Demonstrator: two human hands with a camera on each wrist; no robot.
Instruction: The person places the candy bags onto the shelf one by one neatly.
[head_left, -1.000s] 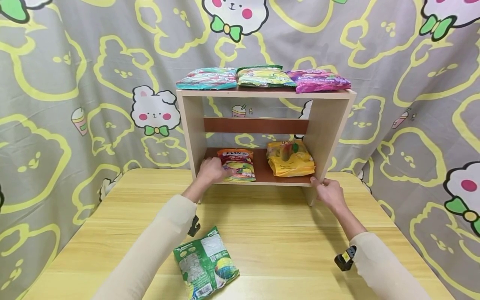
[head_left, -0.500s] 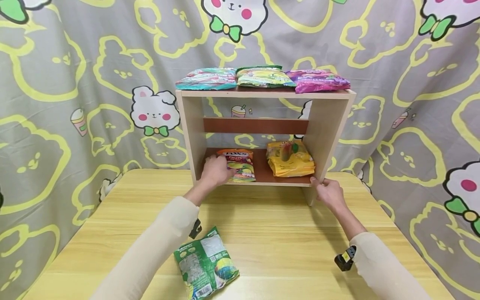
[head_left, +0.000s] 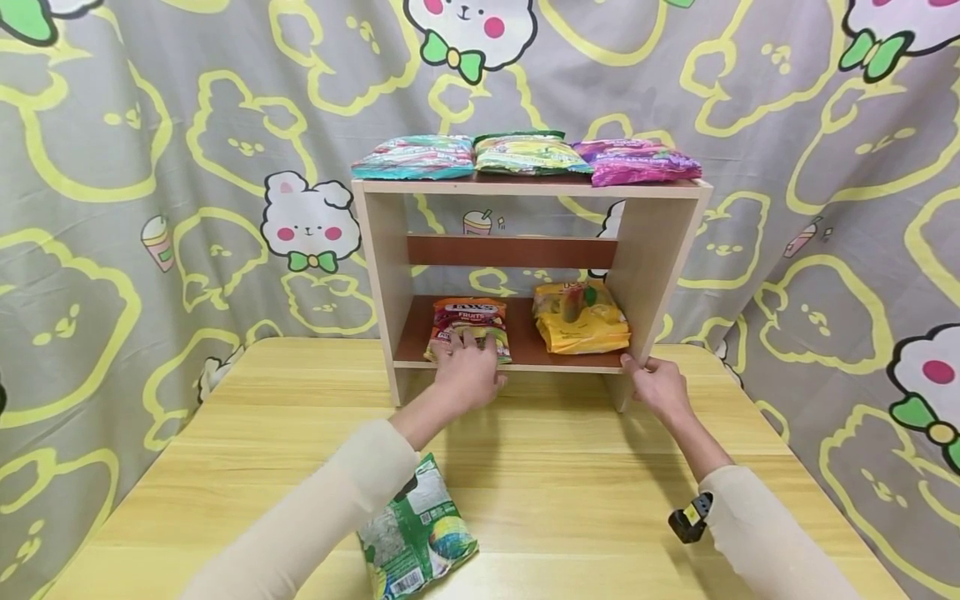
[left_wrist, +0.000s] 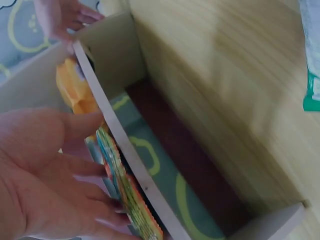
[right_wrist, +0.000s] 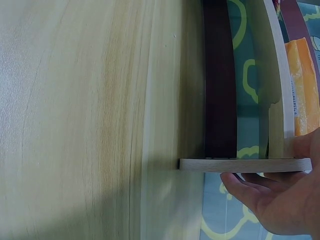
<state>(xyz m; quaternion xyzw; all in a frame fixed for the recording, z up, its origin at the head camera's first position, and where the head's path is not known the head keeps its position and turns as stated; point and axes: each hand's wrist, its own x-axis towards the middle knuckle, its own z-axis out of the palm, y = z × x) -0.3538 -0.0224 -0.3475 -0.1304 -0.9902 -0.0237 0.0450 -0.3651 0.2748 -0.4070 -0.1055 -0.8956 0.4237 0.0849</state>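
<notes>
In the head view my left hand (head_left: 468, 371) lies over the front of an orange and purple candy bag (head_left: 468, 312) on the lower board of a small wooden shelf (head_left: 654, 258). Its fingers are spread, with the tips on the bag's face. The left wrist view shows those fingers (left_wrist: 95, 192) extended along the bag's crimped end (left_wrist: 132, 200), close to the board's front edge. My right hand (head_left: 662, 387) holds the shelf at its lower right corner. Seen from the right wrist, the thumb is on the board side and the fingers (right_wrist: 245, 192) are behind the side panel (right_wrist: 245, 165).
A yellow bag (head_left: 581, 321) lies at the right of the lower board. Along the top sit a teal bag (head_left: 416, 158), a yellow-green bag (head_left: 528, 156) and a purple bag (head_left: 637, 162). On the table (head_left: 570, 500) a green bag (head_left: 420, 533) lies partly under my left forearm.
My left hand has moved right and toward me, from the bag's left side to its front. The bag shows more of its face now. My right hand keeps its place on the shelf.
</notes>
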